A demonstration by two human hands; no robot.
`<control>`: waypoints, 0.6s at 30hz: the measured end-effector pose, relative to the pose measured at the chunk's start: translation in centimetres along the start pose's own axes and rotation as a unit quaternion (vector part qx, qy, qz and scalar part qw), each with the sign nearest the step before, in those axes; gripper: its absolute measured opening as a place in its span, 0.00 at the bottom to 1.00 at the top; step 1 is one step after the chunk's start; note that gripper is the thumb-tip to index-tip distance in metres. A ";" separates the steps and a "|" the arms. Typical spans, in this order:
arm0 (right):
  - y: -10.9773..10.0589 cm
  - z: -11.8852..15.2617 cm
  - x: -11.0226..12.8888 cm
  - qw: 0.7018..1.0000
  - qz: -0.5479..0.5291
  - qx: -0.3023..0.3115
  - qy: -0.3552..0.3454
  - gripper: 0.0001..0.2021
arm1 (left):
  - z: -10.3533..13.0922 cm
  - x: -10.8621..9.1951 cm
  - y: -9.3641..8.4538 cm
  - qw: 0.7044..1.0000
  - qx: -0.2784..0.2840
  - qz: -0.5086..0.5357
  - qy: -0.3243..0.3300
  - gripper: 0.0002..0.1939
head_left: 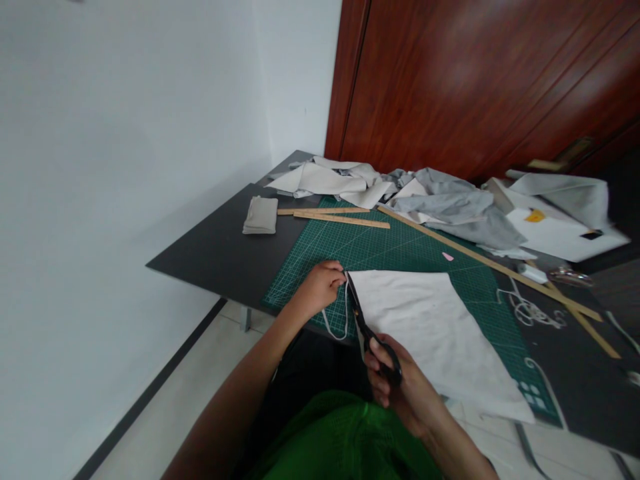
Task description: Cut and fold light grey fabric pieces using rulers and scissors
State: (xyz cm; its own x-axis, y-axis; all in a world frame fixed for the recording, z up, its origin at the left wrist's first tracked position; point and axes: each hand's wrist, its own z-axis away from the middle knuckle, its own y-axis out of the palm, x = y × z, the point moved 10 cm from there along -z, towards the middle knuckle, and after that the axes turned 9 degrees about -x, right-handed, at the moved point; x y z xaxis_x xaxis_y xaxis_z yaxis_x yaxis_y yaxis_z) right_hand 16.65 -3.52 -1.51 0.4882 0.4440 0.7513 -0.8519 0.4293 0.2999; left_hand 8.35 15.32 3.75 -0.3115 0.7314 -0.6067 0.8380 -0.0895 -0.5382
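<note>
head view: the right hand (393,373) has its fingers wrapped round the handles of black scissors (361,321), blades along the left edge of the white cloth (435,333) on the green mat (320,250). the left hand (323,287) pinches a thin white strip (346,313) near that cloth's far corner.

The counter (215,247) is dark charcoal; the cutting mat (390,243) is deep green, ruled in a pale grid. The fabric sheet (435,323) at four o'clock is plain off-white, the scissors (369,337) black, the narrow strip (346,310) white. At ten o'clock, the folded cloth stack (260,215) is plain beige-grey. The wooden rulers (345,220) are light tan. Toward three o'clock, the box (555,230) is white with an orange-yellow patch (535,215), the small scrap (447,256) pink. The door (475,80) is reddish brown with darker grain streaks; the shirt (345,440) is bright green.
</note>
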 end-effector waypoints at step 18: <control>-0.2 -0.3 -1.0 1.000 0.001 -0.011 -0.025 0.26 | 0.0 -0.5 0.1 1.000 0.010 -0.019 0.023 0.15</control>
State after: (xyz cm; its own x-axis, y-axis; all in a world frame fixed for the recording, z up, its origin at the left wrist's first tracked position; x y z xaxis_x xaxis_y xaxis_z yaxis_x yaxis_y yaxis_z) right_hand 16.38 -3.78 -2.52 0.4759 0.4046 0.7809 -0.8482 0.4459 0.2859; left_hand 8.57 14.93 3.97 -0.3216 0.7646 -0.5585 0.8171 -0.0739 -0.5717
